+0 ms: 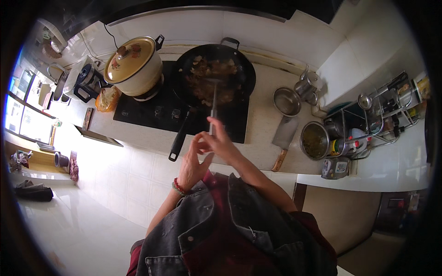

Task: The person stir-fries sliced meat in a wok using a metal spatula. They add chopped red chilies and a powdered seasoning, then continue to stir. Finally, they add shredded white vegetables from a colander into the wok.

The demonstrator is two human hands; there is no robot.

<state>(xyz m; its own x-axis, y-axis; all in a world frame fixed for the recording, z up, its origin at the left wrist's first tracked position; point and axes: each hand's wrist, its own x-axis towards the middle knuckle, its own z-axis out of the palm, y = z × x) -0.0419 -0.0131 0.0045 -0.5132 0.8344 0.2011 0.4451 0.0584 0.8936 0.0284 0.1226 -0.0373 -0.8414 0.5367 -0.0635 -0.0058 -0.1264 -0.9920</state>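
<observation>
My right hand point(221, 144) grips the grey handle of a metal spatula point(214, 100), index finger laid along it. The spatula's blade is down in a black wok point(246, 63) among browned pieces of food point(198, 69), blurred by steam or motion. Close against my right hand is my left hand point(194, 166), with a red and green beaded bracelet at the wrist. Its thumb stands apart from the fingers, and I see nothing held in it. The wok's long black handle point(181, 138) points towards me, left of both hands and untouched.
A lidded enamel pot point(146, 70) occupies the left of the black cooktop point(148, 115). On the right counter lie a cleaver point(285, 132), a metal bowl point(286, 101), a metal pot point(315, 139) with greenish contents, a small kettle point(306, 84) and a wire rack point(378, 127).
</observation>
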